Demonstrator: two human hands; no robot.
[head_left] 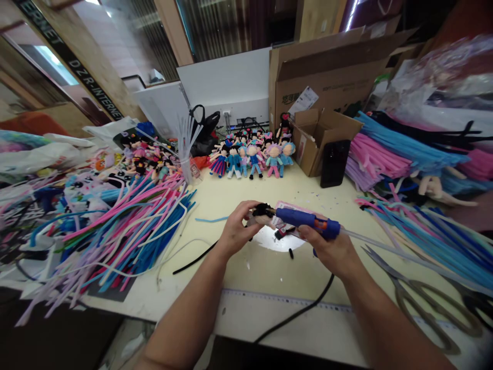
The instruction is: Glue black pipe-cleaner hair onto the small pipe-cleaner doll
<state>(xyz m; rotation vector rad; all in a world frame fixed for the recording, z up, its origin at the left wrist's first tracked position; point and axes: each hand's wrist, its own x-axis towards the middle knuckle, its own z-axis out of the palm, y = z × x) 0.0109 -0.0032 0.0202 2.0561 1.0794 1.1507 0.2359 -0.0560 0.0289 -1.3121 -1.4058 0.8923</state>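
Note:
My left hand (239, 228) is closed around a small doll head (263, 218) with black hair and a pale face, at the middle of the table. In my right hand (327, 249) is a blue glue gun (296, 216), a clear glue stick (370, 239) trailing from its back end. The gun's nozzle points left and meets or nearly meets the black hair; I cannot tell which. A black pipe cleaner (196, 258) sticks out below my left hand. A short black piece (291, 253) lies beneath the gun.
Several finished dolls (252, 159) stand at the back. Pipe cleaners (131, 226) heap up on the left, with more (435, 236) on the right. Large scissors (416, 293) lie by my right forearm. A black phone (334, 163) leans against a small cardboard box (314, 139). The gun's cord (296, 311) crosses the front edge.

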